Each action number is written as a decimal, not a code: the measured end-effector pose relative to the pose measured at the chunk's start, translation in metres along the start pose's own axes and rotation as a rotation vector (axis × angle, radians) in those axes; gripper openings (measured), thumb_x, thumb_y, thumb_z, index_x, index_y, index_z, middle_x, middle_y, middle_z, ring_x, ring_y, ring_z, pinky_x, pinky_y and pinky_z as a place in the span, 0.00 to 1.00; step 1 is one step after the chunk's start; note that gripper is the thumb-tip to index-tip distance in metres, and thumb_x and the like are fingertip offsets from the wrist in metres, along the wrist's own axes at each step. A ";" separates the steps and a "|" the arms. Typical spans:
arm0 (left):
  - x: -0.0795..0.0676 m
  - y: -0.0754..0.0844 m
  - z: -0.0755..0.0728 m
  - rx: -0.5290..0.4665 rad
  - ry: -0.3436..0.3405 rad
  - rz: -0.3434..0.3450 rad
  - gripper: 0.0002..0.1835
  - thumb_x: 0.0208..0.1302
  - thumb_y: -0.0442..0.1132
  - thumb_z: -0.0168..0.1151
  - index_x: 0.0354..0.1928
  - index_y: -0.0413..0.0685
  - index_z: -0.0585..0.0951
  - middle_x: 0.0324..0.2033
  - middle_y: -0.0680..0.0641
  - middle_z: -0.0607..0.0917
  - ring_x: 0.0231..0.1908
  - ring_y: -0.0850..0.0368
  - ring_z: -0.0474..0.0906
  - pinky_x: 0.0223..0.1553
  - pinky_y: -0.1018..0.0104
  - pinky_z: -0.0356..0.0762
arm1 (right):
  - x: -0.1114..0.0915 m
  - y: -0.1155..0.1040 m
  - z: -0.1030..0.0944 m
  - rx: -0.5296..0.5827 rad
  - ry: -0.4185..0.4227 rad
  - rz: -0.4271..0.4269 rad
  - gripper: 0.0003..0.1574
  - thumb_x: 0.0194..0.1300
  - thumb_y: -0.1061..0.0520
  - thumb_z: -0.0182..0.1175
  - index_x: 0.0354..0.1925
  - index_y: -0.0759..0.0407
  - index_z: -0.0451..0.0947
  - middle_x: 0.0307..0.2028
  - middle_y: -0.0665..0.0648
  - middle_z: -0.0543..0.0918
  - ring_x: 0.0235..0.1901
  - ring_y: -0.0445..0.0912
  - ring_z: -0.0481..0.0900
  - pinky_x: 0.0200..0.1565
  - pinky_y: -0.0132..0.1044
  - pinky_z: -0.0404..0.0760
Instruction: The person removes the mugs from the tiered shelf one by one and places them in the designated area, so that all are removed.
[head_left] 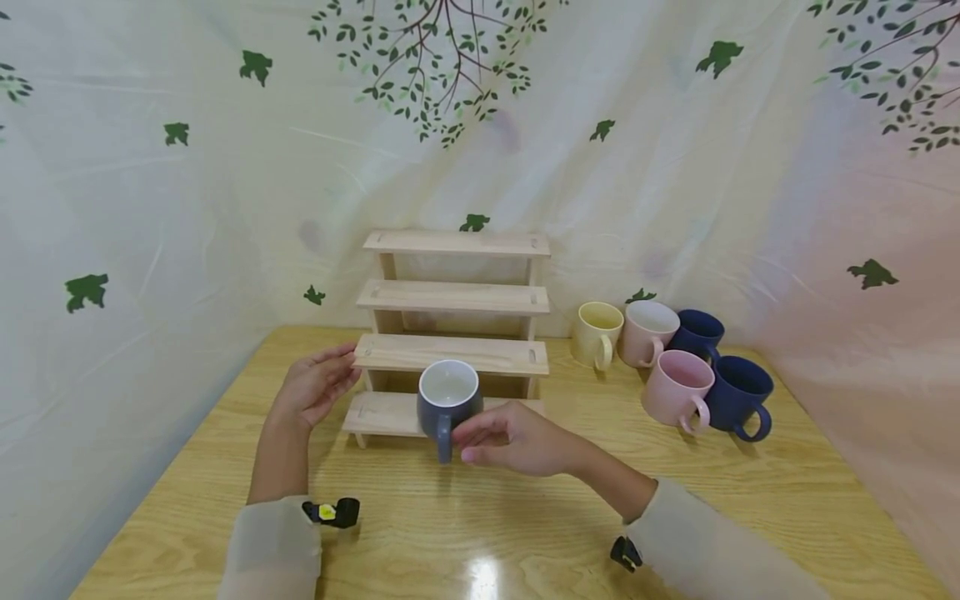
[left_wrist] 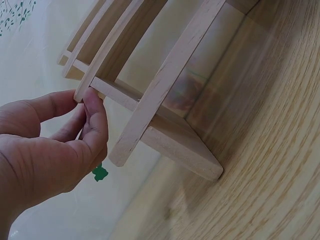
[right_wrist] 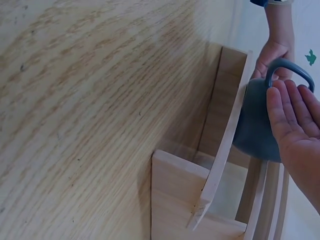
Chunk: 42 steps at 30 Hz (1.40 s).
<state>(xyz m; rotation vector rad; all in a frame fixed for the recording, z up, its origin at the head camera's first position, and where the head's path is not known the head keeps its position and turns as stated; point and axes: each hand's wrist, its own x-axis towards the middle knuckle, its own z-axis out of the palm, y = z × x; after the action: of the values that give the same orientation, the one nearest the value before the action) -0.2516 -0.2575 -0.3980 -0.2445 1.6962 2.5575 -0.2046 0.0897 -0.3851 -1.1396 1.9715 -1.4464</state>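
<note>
A grey-blue mug (head_left: 447, 417) with a white inside sits upright on the lowest step of a wooden tiered stand (head_left: 452, 353), its handle facing the front. My right hand (head_left: 525, 440) is beside the handle. In the right wrist view its nearly straight fingers (right_wrist: 292, 102) touch the mug by the handle, without curling round it. At the stand's left side is my left hand (head_left: 315, 385). The left wrist view has its thumb and index finger pinching the end of a step board (left_wrist: 120, 42), second from the bottom.
Right of the stand, several mugs stand grouped: a yellow mug (head_left: 597, 333), a pale pink mug (head_left: 648, 333), a pink mug (head_left: 678, 387) and two navy mugs, one in front (head_left: 738, 393). A patterned curtain (head_left: 480, 167) hangs behind the wooden table (head_left: 420, 533).
</note>
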 end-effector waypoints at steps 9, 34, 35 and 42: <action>0.000 0.000 -0.001 0.000 0.001 -0.004 0.13 0.73 0.28 0.61 0.56 0.38 0.85 0.46 0.48 0.85 0.42 0.59 0.84 0.49 0.70 0.85 | 0.006 0.000 0.006 0.052 0.009 0.038 0.17 0.70 0.66 0.64 0.55 0.74 0.80 0.49 0.67 0.86 0.50 0.50 0.85 0.54 0.38 0.86; 0.002 -0.001 -0.002 -0.010 -0.006 -0.002 0.11 0.73 0.28 0.60 0.52 0.39 0.86 0.45 0.47 0.85 0.41 0.59 0.84 0.48 0.70 0.85 | 0.005 0.020 0.010 0.529 -0.060 0.065 0.28 0.74 0.59 0.61 0.60 0.81 0.69 0.61 0.75 0.77 0.62 0.57 0.77 0.59 0.57 0.81; 0.002 -0.001 -0.002 -0.009 -0.005 -0.002 0.11 0.73 0.28 0.60 0.52 0.39 0.86 0.45 0.47 0.85 0.41 0.59 0.84 0.48 0.70 0.85 | 0.005 0.020 0.010 0.524 -0.054 0.066 0.28 0.74 0.59 0.62 0.59 0.82 0.68 0.60 0.75 0.78 0.61 0.56 0.78 0.58 0.57 0.81; 0.001 0.000 0.000 0.000 -0.001 -0.004 0.11 0.73 0.28 0.61 0.53 0.39 0.85 0.45 0.47 0.84 0.42 0.59 0.83 0.49 0.69 0.85 | 0.004 0.019 0.009 0.525 -0.011 0.075 0.20 0.73 0.59 0.63 0.51 0.77 0.75 0.52 0.68 0.85 0.52 0.50 0.84 0.53 0.49 0.85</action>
<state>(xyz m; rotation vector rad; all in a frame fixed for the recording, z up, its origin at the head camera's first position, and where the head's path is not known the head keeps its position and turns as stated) -0.2524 -0.2580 -0.3980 -0.2466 1.6931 2.5546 -0.2068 0.0837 -0.4059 -0.8234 1.4730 -1.7657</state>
